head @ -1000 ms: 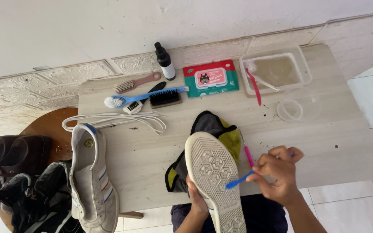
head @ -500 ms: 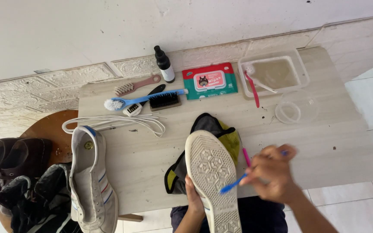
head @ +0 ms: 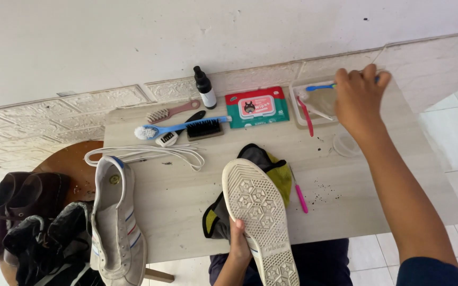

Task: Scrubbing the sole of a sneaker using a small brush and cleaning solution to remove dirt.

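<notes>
My left hand grips a white sneaker from beneath, sole turned up, over a black and yellow cloth. My right hand reaches far across the table and holds a small blue toothbrush, its head over the clear tray of murky water. A pink brush leans in that tray. Another pink toothbrush lies on the table beside the cloth.
The second white sneaker lies at the table's left edge beside white laces. Along the back sit a dark spray bottle, a wipes pack, a blue brush, a black brush and a wooden brush. Dark shoes rest on a round stool at left.
My right hand has left the sneaker's sole and carried the blue toothbrush up and right to the water tray. The left hand still holds the sneaker.
</notes>
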